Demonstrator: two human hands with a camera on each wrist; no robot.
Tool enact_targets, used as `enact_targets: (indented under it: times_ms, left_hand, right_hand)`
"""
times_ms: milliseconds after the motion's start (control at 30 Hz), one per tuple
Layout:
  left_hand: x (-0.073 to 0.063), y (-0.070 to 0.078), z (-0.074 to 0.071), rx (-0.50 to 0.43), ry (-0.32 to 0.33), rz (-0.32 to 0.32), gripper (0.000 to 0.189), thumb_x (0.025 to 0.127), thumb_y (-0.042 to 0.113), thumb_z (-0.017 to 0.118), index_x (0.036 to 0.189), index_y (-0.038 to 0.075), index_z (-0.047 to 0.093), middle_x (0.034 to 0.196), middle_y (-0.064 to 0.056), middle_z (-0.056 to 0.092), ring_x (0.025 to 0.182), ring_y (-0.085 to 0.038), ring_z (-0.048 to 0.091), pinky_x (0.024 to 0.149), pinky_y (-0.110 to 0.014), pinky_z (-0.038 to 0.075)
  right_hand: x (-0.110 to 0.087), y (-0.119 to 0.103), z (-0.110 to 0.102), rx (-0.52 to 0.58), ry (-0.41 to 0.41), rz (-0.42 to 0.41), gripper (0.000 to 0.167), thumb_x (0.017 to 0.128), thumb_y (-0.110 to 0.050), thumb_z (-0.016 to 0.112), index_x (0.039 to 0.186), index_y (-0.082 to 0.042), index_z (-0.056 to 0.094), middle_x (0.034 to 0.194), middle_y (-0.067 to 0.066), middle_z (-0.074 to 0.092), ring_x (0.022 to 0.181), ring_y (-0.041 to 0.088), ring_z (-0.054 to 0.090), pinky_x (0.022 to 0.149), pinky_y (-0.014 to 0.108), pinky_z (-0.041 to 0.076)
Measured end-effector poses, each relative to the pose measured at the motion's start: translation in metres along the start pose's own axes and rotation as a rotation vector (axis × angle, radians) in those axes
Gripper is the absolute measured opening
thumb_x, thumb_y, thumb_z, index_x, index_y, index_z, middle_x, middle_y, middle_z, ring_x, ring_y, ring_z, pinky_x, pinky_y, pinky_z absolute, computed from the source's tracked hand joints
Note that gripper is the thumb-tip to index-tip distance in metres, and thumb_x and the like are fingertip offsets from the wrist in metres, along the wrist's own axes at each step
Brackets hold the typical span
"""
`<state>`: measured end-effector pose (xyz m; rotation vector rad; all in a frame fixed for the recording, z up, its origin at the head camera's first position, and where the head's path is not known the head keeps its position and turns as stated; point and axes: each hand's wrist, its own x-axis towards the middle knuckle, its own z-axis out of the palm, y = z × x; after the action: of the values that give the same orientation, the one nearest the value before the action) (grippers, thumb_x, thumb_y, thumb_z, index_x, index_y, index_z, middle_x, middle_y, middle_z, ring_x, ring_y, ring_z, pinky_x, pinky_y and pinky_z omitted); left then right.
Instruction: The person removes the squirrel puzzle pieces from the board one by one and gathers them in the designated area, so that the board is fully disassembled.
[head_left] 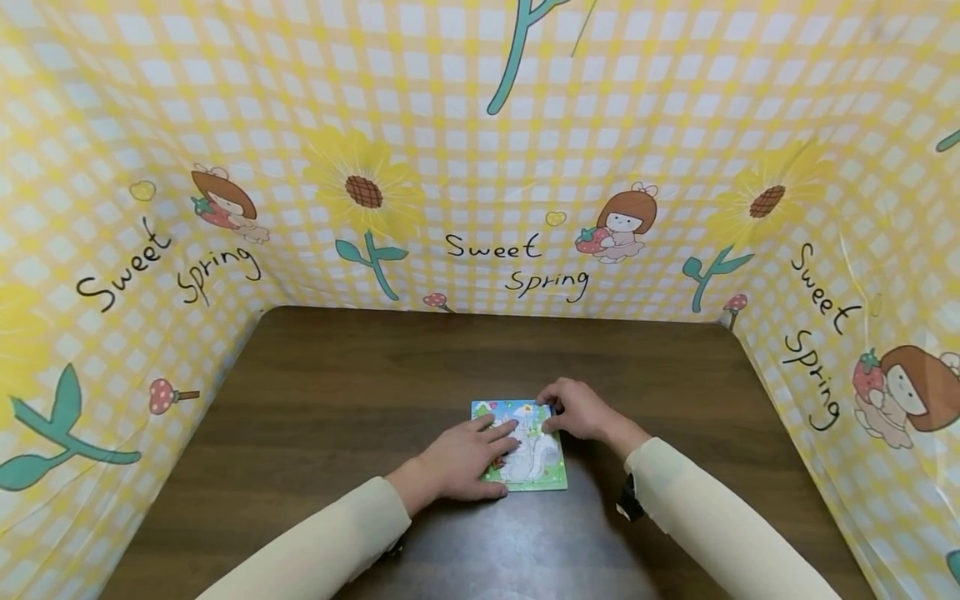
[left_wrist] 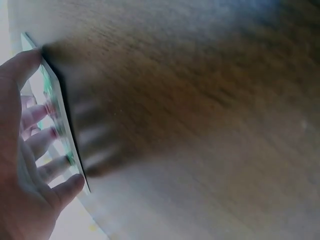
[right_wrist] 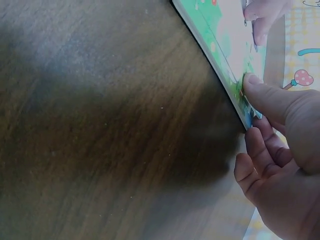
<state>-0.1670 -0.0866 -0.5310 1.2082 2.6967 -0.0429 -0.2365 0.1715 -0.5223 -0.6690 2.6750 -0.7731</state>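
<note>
A square jigsaw puzzle (head_left: pixel 536 462) with a bright cartoon picture lies flat on the brown table, thin cut lines across its face. My left hand (head_left: pixel 465 458) rests on its left side with fingers spread straight over the picture; the thumb lies at the near edge. In the left wrist view, the fingers of the left hand (left_wrist: pixel 30 150) reach over the board's rim. At the far right corner, my right hand (head_left: pixel 585 410) pinches a puzzle piece between thumb and curled fingers. The right wrist view has the right hand (right_wrist: pixel 285 145) at that corner, the piece mostly covered.
The wooden table (head_left: pixel 337 375) stretches around the puzzle on every side. A yellow checked cloth (head_left: pixel 480 183) printed with flowers and cartoon figures stands up along the table's back, left and right edges.
</note>
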Motion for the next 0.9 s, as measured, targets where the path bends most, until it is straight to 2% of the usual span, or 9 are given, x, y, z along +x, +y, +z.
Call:
enact_targets:
  times_ms: [167, 367, 467, 667, 733, 900]
  left_hand:
    - [0.000, 0.001, 0.003, -0.017, -0.005, 0.000, 0.076, 0.096, 0.071, 0.050, 0.158, 0.028, 0.043, 0.169, 0.003, 0.029, 0.152, -0.031, 0.035, 0.121, -0.040, 0.035]
    - [-0.002, 0.001, 0.009, -0.063, -0.009, -0.008, 0.075, 0.098, 0.071, 0.048, 0.161, 0.032, 0.037, 0.171, 0.006, 0.021, 0.155, -0.030, 0.029, 0.121, -0.042, 0.034]
    - [-0.002, 0.000, 0.011, -0.054, 0.005, 0.005, 0.074, 0.099, 0.070, 0.046, 0.161, 0.032, 0.036, 0.171, 0.004, 0.022, 0.154, -0.031, 0.030, 0.121, -0.041, 0.034]
    - [-0.001, -0.002, 0.007, -0.037, 0.014, 0.007, 0.074, 0.098, 0.070, 0.048, 0.160, 0.031, 0.039, 0.170, 0.002, 0.026, 0.153, -0.032, 0.033, 0.120, -0.041, 0.036]
    - [-0.002, -0.003, 0.005, -0.045, 0.006, 0.000, 0.074, 0.098, 0.069, 0.049, 0.160, 0.031, 0.038, 0.170, 0.003, 0.025, 0.154, -0.032, 0.032, 0.120, -0.042, 0.035]
    - [-0.004, -0.005, 0.006, -0.097, -0.004, 0.005, 0.073, 0.099, 0.067, 0.049, 0.161, 0.031, 0.036, 0.171, 0.003, 0.022, 0.155, -0.032, 0.027, 0.121, -0.044, 0.034]
  right_hand:
    - [0.000, 0.001, 0.002, -0.002, -0.011, 0.033, 0.032, 0.084, -0.015, 0.087, 0.113, -0.009, 0.074, 0.105, 0.002, 0.066, 0.094, 0.016, 0.060, 0.087, 0.040, 0.054]
    - [-0.001, 0.002, 0.003, 0.004, 0.001, 0.048, 0.033, 0.083, -0.015, 0.087, 0.112, -0.010, 0.073, 0.105, 0.002, 0.066, 0.094, 0.016, 0.060, 0.087, 0.040, 0.054]
    - [-0.001, 0.001, 0.002, 0.022, 0.004, 0.057, 0.029, 0.083, -0.015, 0.087, 0.108, -0.011, 0.072, 0.103, 0.000, 0.066, 0.092, 0.015, 0.059, 0.086, 0.038, 0.054]
    - [-0.002, 0.005, -0.006, 0.091, 0.043, 0.014, 0.013, 0.089, -0.011, 0.080, 0.097, -0.013, 0.071, 0.093, -0.003, 0.067, 0.084, 0.013, 0.059, 0.078, 0.035, 0.053]
    - [-0.003, 0.009, -0.008, 0.112, 0.059, -0.009, 0.008, 0.092, -0.011, 0.077, 0.099, -0.014, 0.074, 0.093, -0.004, 0.070, 0.084, 0.012, 0.061, 0.078, 0.035, 0.053]
    - [-0.005, 0.017, -0.009, 0.174, 0.080, -0.036, 0.013, 0.095, -0.013, 0.074, 0.106, -0.015, 0.079, 0.098, -0.004, 0.074, 0.087, 0.010, 0.065, 0.079, 0.033, 0.054]
